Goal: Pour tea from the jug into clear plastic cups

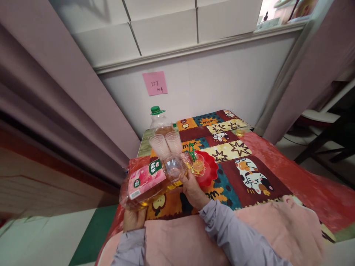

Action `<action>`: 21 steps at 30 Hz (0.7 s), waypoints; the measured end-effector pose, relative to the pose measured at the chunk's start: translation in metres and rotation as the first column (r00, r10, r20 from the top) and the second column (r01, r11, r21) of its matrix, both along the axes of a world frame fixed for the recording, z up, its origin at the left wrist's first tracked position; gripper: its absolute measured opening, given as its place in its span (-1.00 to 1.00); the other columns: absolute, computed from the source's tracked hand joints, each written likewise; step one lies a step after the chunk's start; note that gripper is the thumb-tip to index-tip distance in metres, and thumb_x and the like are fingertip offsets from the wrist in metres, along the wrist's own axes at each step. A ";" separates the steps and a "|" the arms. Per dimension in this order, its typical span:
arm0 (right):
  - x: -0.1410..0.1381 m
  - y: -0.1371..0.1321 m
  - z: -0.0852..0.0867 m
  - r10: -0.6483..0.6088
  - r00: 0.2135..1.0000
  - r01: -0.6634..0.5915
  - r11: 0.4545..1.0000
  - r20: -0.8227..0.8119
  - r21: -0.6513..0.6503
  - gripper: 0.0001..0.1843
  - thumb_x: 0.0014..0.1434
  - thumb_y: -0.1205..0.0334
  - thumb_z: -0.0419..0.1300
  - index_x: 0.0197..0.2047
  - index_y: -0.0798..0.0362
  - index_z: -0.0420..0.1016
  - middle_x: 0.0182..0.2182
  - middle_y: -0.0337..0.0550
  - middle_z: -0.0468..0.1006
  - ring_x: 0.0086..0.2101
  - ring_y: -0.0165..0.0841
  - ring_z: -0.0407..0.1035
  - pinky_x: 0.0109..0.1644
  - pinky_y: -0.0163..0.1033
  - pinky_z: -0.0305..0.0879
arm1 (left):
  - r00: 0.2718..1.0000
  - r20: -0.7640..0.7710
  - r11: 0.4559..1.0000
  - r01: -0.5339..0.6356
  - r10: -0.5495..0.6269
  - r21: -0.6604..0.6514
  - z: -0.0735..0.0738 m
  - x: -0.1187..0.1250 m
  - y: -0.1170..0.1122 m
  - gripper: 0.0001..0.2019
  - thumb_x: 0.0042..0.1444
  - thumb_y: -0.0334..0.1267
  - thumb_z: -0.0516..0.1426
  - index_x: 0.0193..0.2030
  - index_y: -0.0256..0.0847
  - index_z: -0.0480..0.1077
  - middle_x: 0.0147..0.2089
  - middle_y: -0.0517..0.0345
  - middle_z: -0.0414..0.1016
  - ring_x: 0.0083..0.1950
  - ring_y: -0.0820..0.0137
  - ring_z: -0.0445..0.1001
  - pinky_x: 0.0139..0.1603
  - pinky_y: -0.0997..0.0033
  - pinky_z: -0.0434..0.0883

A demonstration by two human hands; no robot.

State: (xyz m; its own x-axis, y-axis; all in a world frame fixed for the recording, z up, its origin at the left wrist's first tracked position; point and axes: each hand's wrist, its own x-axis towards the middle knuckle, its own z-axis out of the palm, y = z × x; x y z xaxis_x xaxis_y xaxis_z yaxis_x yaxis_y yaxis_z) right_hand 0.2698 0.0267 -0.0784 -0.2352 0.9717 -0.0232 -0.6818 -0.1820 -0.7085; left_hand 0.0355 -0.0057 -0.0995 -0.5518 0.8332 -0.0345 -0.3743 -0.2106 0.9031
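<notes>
A large clear juice bottle (146,181) with a pink label lies tilted across both hands, its neck pointing right. My left hand (134,218) supports its base from below, fingers partly hidden behind it. Around the neck, my right hand (193,188) has closed its fingers. Amber liquid sits along the bottle's lower side. Near the bottle's mouth, a clear plastic cup (198,162) holding some yellowish liquid stands on a red scalloped plate (212,173). Green plastic, perhaps part of the cap ring, shows by the mouth. Whether liquid is flowing I cannot tell.
Two stacks of clear plastic cups (160,146) stand behind the bottle. Beyond them is another bottle with a green cap (156,110). A small cup with yellow liquid (240,131) sits at the far right. A patterned cloth (233,177) covers the table; a pink note (154,83) hangs on the wall.
</notes>
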 end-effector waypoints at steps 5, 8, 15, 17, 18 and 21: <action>0.000 0.000 -0.001 0.008 1.000 -0.008 1.000 -0.002 0.004 -0.11 0.13 -0.36 0.58 0.36 -0.19 0.42 0.31 -0.06 0.61 0.18 -0.03 0.61 -0.03 0.09 0.81 | 0.996 -0.071 0.997 0.063 -0.059 0.051 -0.002 -0.001 0.000 -0.23 0.14 0.29 0.47 0.45 0.15 0.54 0.57 0.08 0.52 0.56 0.03 0.50 0.36 0.15 0.64; 0.001 0.000 -0.001 0.014 1.000 -0.014 1.000 0.000 0.000 -0.08 0.14 -0.36 0.58 0.41 -0.21 0.39 0.32 -0.06 0.61 0.19 -0.03 0.61 -0.02 0.08 0.81 | 0.994 -0.091 0.995 0.066 -0.059 0.072 0.000 0.001 0.001 -0.23 0.15 0.29 0.47 0.46 0.15 0.54 0.53 0.06 0.57 0.53 0.00 0.54 0.39 0.06 0.62; 0.002 -0.001 0.002 0.019 1.000 -0.019 1.000 0.001 0.012 0.05 0.16 -0.35 0.57 0.56 -0.29 0.26 0.37 -0.05 0.58 0.18 -0.02 0.62 -0.07 0.07 0.81 | 0.989 -0.131 0.993 0.074 -0.061 0.091 0.001 0.005 0.000 -0.29 0.21 0.29 0.43 0.44 0.13 0.55 0.54 0.07 0.56 0.56 0.04 0.50 0.47 0.10 0.57; 0.002 -0.001 0.002 0.018 1.000 -0.018 1.000 -0.001 0.013 0.07 0.16 -0.35 0.57 0.57 -0.30 0.24 0.37 -0.05 0.58 0.19 -0.02 0.61 -0.06 0.07 0.81 | 0.993 -0.095 0.994 0.071 -0.064 0.079 0.001 0.004 0.000 -0.25 0.19 0.28 0.45 0.47 0.13 0.53 0.55 0.06 0.54 0.57 0.03 0.49 0.45 0.10 0.58; 0.002 -0.001 0.002 0.016 1.000 -0.016 1.000 0.000 0.015 0.07 0.16 -0.35 0.57 0.57 -0.30 0.23 0.37 -0.06 0.58 0.19 -0.02 0.61 -0.06 0.07 0.81 | 0.995 -0.076 0.995 0.073 -0.068 0.074 0.000 0.003 0.001 -0.22 0.18 0.27 0.46 0.49 0.14 0.51 0.57 0.07 0.52 0.58 0.03 0.48 0.43 0.11 0.59; 0.002 -0.001 0.002 0.016 1.000 -0.016 1.000 0.006 0.018 0.06 0.17 -0.35 0.56 0.57 -0.31 0.24 0.35 -0.06 0.60 0.17 -0.03 0.62 -0.08 0.05 0.81 | 0.994 -0.067 0.993 0.089 -0.084 0.077 -0.001 -0.004 0.003 -0.17 0.13 0.25 0.49 0.51 0.15 0.49 0.61 0.08 0.47 0.61 0.00 0.43 0.40 0.12 0.60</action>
State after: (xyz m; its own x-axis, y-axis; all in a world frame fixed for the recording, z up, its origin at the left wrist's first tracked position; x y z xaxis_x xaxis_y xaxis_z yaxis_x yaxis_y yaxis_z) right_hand 0.2721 0.0258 -0.0764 -0.2502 0.9682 -0.0075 -0.6746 -0.1799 -0.7160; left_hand 0.0313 -0.0023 -0.1008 -0.4763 0.8767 0.0669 -0.3363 -0.2519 0.9074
